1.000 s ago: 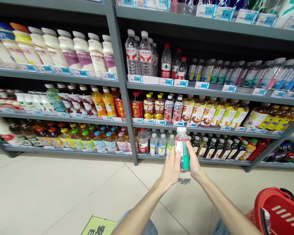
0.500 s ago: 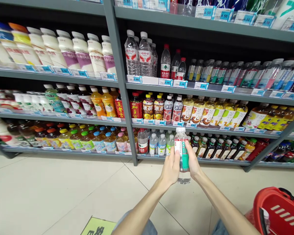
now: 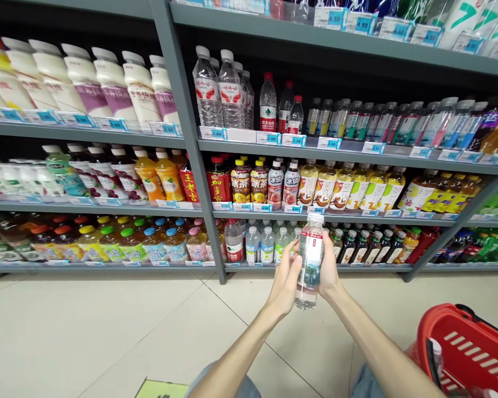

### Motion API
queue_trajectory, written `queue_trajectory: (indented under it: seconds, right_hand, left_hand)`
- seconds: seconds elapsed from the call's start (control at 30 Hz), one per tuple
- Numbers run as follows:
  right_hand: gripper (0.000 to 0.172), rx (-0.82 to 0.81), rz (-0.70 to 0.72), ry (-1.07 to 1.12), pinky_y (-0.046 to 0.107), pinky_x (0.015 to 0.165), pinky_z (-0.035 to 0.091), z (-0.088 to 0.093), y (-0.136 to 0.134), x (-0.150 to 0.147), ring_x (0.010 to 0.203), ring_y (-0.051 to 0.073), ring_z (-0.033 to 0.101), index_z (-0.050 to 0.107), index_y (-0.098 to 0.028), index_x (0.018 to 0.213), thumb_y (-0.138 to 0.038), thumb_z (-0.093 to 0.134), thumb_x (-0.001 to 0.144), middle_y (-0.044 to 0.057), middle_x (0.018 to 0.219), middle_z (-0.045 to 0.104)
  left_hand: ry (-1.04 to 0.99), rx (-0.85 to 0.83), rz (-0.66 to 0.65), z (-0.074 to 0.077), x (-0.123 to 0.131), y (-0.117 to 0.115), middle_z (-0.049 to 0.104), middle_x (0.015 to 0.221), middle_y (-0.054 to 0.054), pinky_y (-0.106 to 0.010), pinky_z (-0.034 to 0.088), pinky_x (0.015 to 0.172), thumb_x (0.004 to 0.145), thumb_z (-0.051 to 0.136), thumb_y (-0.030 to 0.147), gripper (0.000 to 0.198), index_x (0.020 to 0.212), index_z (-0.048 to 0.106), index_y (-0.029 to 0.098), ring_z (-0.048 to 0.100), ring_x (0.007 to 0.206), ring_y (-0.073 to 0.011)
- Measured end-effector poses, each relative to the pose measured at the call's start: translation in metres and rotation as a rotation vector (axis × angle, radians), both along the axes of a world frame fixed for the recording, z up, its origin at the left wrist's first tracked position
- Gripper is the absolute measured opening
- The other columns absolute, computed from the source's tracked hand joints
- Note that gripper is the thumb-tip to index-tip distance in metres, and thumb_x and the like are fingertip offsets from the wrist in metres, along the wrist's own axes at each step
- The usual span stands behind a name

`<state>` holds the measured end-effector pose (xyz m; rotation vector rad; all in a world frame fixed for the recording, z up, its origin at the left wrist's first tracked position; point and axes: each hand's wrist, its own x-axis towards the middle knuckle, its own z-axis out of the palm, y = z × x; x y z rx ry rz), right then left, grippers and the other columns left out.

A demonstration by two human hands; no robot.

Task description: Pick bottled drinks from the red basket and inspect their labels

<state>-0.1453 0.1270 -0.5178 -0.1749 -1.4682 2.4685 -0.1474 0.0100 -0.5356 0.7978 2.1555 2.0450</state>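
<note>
Between my two hands I hold a clear plastic drink bottle [image 3: 311, 260] with a white cap, nearly upright and slightly tilted. Its label is white and red at the top, with a greenish landscape picture lower down; clear liquid shows at the base. My left hand [image 3: 287, 279] presses on the bottle's left side, thumb in front and fingers partly behind it. On the right side, my right hand [image 3: 328, 268] grips it, its fingertips hidden behind the bottle. The lower shelf [image 3: 274, 269] of drinks lies just beyond.
A red shopping basket [image 3: 468, 354] stands on the floor at lower right, with a bottle inside. Grey shelves [image 3: 186, 110] hold rows of drinks, including large water bottles [image 3: 207, 91] and orange drink bottles [image 3: 166, 177]. A yellow-green floor sign [image 3: 160, 388] lies at the bottom.
The bottle has turned in my hands: the green lettered side has gone from view and the landscape picture faces me. The whole view has shifted slightly to the right.
</note>
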Motion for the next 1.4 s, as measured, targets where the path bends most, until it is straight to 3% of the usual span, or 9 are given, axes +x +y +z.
queue_trajectory:
  seconds: [0.1,0.23,0.33,0.4,0.53,0.77,1.4]
  right_hand:
    - [0.073,-0.083,0.101,0.015,0.037,0.068,0.058,0.003,0.001,0.003,0.081,0.029,0.072,0.075,-0.019,0.087,-0.083,0.043,0.079,0.011,0.074,0.074]
    - [0.069,-0.148,0.205,0.070,0.036,0.064,0.059,0.005,0.005,0.006,0.073,0.027,0.072,0.074,-0.017,0.098,-0.079,0.046,0.081,0.009,0.070,0.072]
    - [0.066,-0.252,0.316,0.107,0.035,0.060,0.059,0.006,0.009,0.007,0.064,0.023,0.070,0.070,-0.016,0.109,-0.073,0.044,0.086,0.007,0.069,0.071]
    - [0.065,-0.303,0.384,0.150,0.035,0.057,0.058,0.006,0.012,0.008,0.056,0.021,0.067,0.067,-0.016,0.115,-0.070,0.037,0.091,0.005,0.067,0.069]
    - [0.073,-0.331,0.490,0.181,0.032,0.052,0.056,0.006,0.014,0.009,0.047,0.018,0.061,0.064,-0.014,0.118,-0.072,0.029,0.092,0.004,0.063,0.067]
    - [0.071,-0.298,0.458,0.163,0.031,0.048,0.055,0.007,0.013,0.009,0.050,0.019,0.064,0.065,-0.013,0.115,-0.072,0.034,0.091,0.005,0.063,0.067]
    - [0.066,-0.293,0.428,0.151,0.033,0.051,0.058,0.009,0.010,0.009,0.057,0.021,0.068,0.063,-0.014,0.120,-0.067,0.037,0.091,0.007,0.072,0.072]
  left_hand:
    - [0.091,-0.015,-0.051,0.000,0.002,0.001,0.057,0.140,-0.014,-0.041,0.045,0.103,0.102,0.036,0.051,0.057,0.151,0.033,0.022,0.060,0.118,-0.0258]
    - [0.243,-0.040,-0.040,0.000,0.004,-0.001,0.063,0.129,-0.015,-0.040,0.049,0.096,0.102,0.038,0.048,0.057,0.149,0.031,0.018,0.063,0.109,-0.0254]
    - [0.263,-0.060,-0.049,0.000,0.001,-0.004,0.070,0.101,-0.007,-0.034,0.053,0.079,0.095,0.054,0.051,0.072,0.152,0.027,0.017,0.065,0.083,-0.0208]
    - [0.271,-0.073,-0.053,0.000,-0.001,-0.005,0.065,0.078,0.001,-0.028,0.050,0.062,0.089,0.062,0.052,0.084,0.154,0.024,0.016,0.057,0.061,-0.0154]
    - [0.433,-0.046,-0.016,-0.003,-0.001,-0.006,0.053,0.065,0.006,-0.022,0.046,0.054,0.092,0.058,0.044,0.070,0.152,0.032,0.017,0.050,0.055,-0.0115]
    - [0.687,-0.029,0.129,-0.002,0.003,-0.002,0.046,0.066,0.009,-0.016,0.040,0.047,0.093,0.051,0.029,0.057,0.149,0.040,0.023,0.041,0.044,-0.0047]
    - [0.733,-0.059,0.208,-0.003,0.002,-0.001,0.052,0.066,0.007,-0.017,0.045,0.050,0.097,0.045,0.031,0.051,0.147,0.041,0.021,0.048,0.047,-0.0068]
